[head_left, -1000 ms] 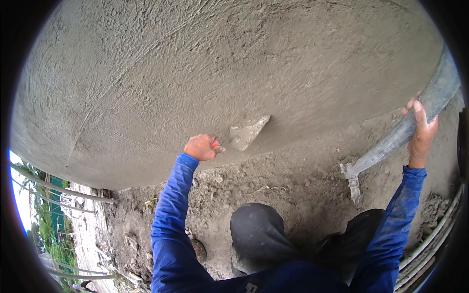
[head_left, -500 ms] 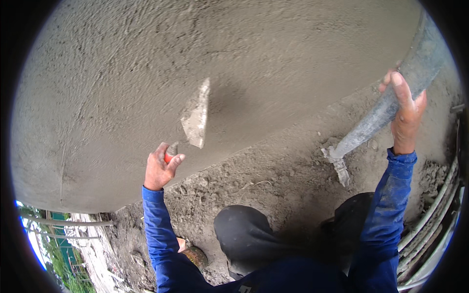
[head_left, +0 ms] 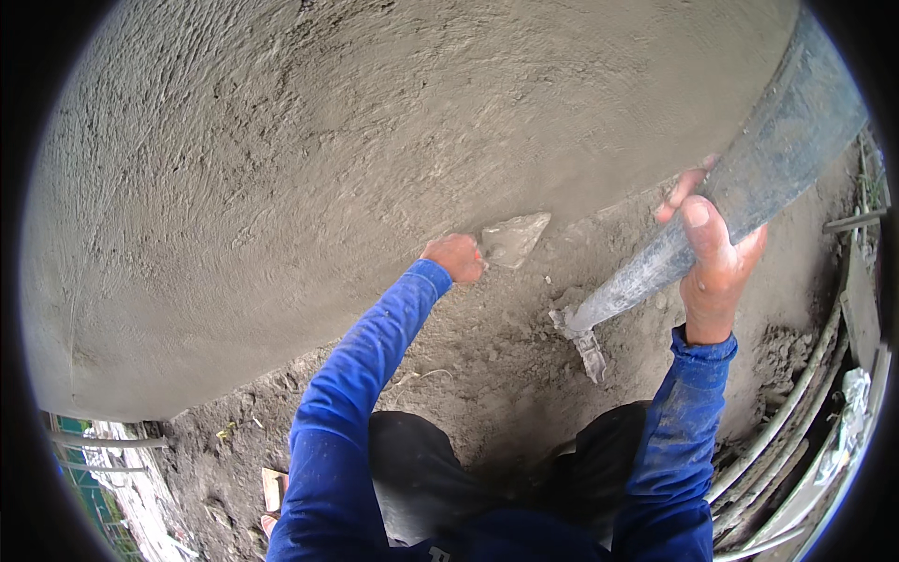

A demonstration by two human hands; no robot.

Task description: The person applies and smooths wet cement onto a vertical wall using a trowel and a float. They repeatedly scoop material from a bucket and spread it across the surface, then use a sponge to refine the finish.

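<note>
Partly cut off, pale print (head_left: pixel 438 554) marks the shirt (head_left: pixel 534 538) below the trowel (head_left: pixel 515 241).

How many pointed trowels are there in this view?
1: the trowel, held in the left hand, near the lower edge of the wall. Others may be hidden, but none shows.
</note>
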